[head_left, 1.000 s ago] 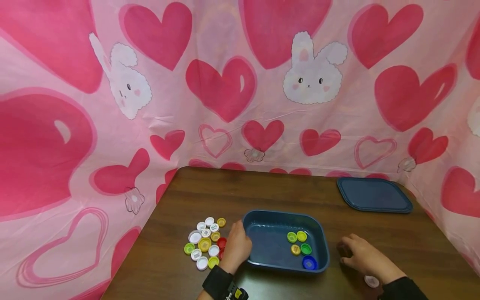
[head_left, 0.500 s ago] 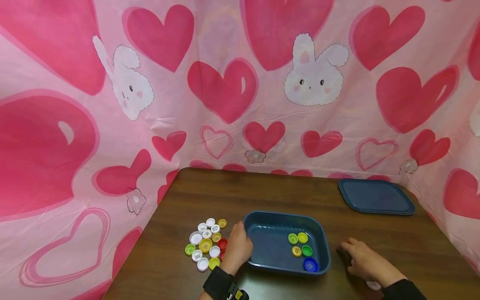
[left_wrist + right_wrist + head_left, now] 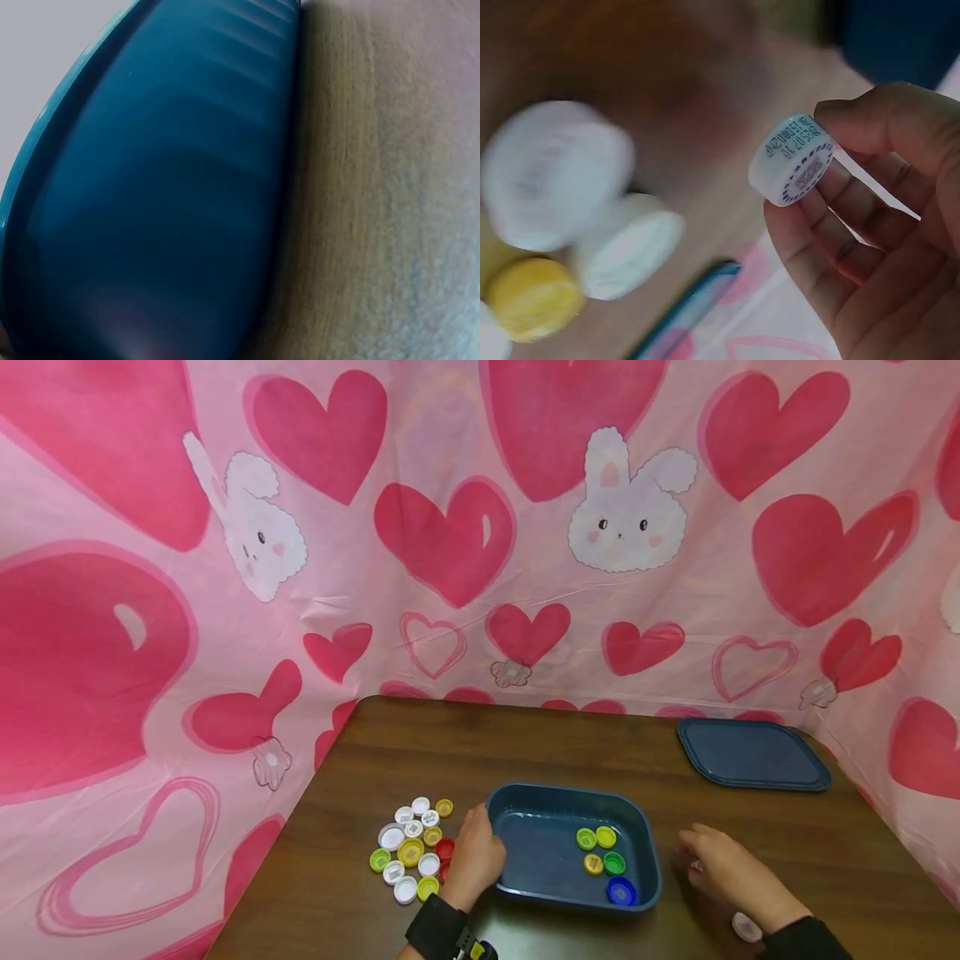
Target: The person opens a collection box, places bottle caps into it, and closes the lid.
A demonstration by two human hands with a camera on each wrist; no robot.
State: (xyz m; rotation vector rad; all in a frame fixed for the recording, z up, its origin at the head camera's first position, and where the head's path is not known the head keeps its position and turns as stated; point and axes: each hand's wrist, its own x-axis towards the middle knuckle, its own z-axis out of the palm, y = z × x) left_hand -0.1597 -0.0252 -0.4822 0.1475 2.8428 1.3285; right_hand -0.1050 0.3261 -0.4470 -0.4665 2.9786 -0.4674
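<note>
Pinching a white cap between thumb and fingertips, the right hand hovers low over the brown table, just right of the blue tub. The left hand curls round the tub's left rim, beside a cluster of loose caps. Five coloured caps lie inside the tub, and its lid rests well apart at the far right
</note>
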